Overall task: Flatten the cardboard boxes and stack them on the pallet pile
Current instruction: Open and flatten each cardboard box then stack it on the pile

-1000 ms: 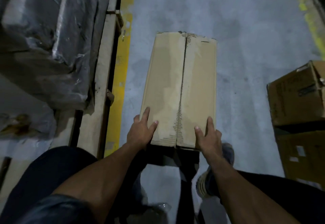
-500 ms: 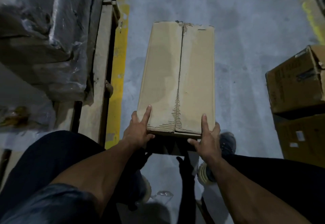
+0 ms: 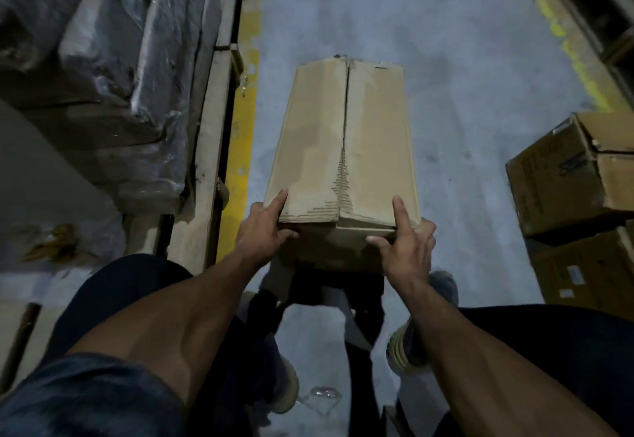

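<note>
A long brown cardboard box stands in front of me above the grey floor, its top flaps meeting in a torn centre seam. My left hand grips the near left corner, index finger laid on top and the other fingers curled under the flap edge. My right hand grips the near right corner the same way, index finger pointing up along the top. The box's near end face is in shadow, tilted toward me.
A wooden pallet with plastic-wrapped goods runs along the left, beside a yellow floor line. Two stacked cardboard boxes stand at the right. My shoes are below the box.
The near end of the box has risen toward me. Both hands shifted from lying flat on top to gripping the near corners, fingers curling under the flap edge.
</note>
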Tool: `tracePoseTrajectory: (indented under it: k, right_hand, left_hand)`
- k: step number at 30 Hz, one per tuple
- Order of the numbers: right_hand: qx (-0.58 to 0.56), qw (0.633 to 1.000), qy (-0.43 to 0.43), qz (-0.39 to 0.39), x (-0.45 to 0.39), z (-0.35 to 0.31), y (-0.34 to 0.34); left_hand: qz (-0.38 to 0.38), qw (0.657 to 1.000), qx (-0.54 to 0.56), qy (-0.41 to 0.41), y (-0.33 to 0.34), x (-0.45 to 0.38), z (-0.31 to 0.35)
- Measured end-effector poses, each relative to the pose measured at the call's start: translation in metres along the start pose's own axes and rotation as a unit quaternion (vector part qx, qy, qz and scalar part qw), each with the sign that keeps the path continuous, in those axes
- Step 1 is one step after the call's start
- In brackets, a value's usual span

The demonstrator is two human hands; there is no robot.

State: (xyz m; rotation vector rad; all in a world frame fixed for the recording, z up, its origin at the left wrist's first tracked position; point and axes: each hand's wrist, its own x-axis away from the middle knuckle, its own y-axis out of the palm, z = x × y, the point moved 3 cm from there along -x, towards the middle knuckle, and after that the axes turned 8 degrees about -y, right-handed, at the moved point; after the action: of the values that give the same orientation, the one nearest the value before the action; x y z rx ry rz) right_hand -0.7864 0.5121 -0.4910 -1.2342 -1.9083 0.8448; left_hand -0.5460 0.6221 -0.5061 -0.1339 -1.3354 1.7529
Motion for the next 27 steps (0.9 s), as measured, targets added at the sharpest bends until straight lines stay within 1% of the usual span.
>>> tracePoseTrajectory:
  k: [3, 8, 11, 15, 19, 22, 25, 27]
  right_hand:
    - [0.011, 0.999, -0.025, 0.034, 0.004, -0.024, -0.031]
    - [0.025, 0.995, -0.056, 0.077, 0.027, -0.051, -0.073]
    - [0.014, 0.994, -0.059, 0.095, 0.043, -0.068, -0.096]
    - [0.009, 0.992, -0.064, 0.109, 0.056, -0.090, -0.131]
    - [0.014, 0.992, -0.073, 0.104, 0.052, -0.112, -0.165]
    - [0.027, 0.993, -0.073, 0.085, 0.040, -0.125, -0.185]
    - [0.051, 0.995, -0.071, 0.053, 0.023, -0.133, -0.191]
    - [0.052, 0.995, -0.072, 0.035, 0.011, -0.134, -0.185]
  left_hand:
    - [0.001, 1.000, -0.004, 0.013, -0.031, 0.007, 0.011]
    - [0.018, 0.997, -0.014, 0.069, -0.088, 0.030, 0.034]
    - [0.025, 0.995, -0.036, 0.088, -0.123, 0.041, 0.054]
    - [0.029, 0.993, -0.030, 0.112, -0.167, 0.057, 0.083]
    - [0.041, 0.991, -0.031, 0.126, -0.205, 0.072, 0.109]
    - [0.031, 0.991, -0.016, 0.128, -0.228, 0.077, 0.123]
    - [0.018, 0.993, 0.004, 0.119, -0.237, 0.070, 0.128]
    - [0.037, 0.993, -0.033, 0.111, -0.232, 0.063, 0.128]
